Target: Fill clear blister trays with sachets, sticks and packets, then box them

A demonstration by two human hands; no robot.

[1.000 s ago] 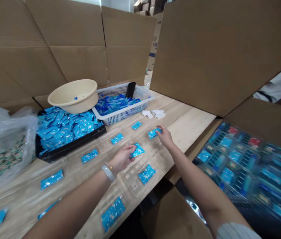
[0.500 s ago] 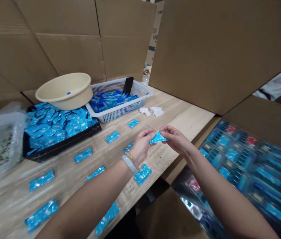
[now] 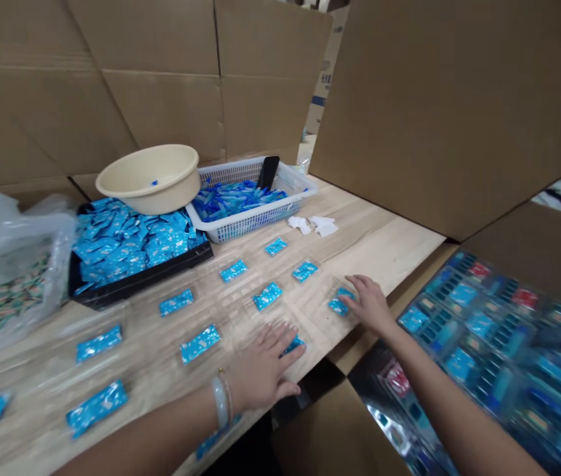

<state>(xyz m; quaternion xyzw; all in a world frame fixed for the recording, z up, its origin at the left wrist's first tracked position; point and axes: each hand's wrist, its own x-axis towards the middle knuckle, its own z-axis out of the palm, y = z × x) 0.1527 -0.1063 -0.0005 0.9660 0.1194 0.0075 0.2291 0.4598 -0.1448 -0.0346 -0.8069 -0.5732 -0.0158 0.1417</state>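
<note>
Small bright-blue foil sachets (image 3: 268, 295) are set out in loose rows across a clear moulded plastic tray (image 3: 310, 317), which lies on a pale wooden table (image 3: 384, 244) in the lower middle of the frame. The left hand (image 3: 263, 367) is laid palm down at the tray's near edge, its fingers spread apart and nothing clamped, with the fingertips (image 3: 288, 350) touching one blue sachet (image 3: 293, 345). The right hand (image 3: 368, 304) is held to the right of centre, fingers apart and lightly curved, just beside another sachet (image 3: 340, 303) – no pinch on it is shown. A pale bangle (image 3: 219, 401) is worn on the left wrist. Toward the upper left, a black rectangular tray (image 3: 136, 281) is heaped with blue sachets, and a cream plastic basin (image 3: 147, 178) sits partly over its far edge. A white plastic mesh basket (image 3: 241, 225) filled with blue packets stands to the right of the basin, with a black phone (image 3: 268, 173) upright inside it. Scraps of white paper (image 3: 313, 226) lie on the table nearby. At the far left, a clear plastic bag (image 3: 12, 244) holds multicoloured packets, while at the lower right a brown cardboard carton (image 3: 548, 258) is packed with blurred blue blister cards (image 3: 479, 324).
</note>
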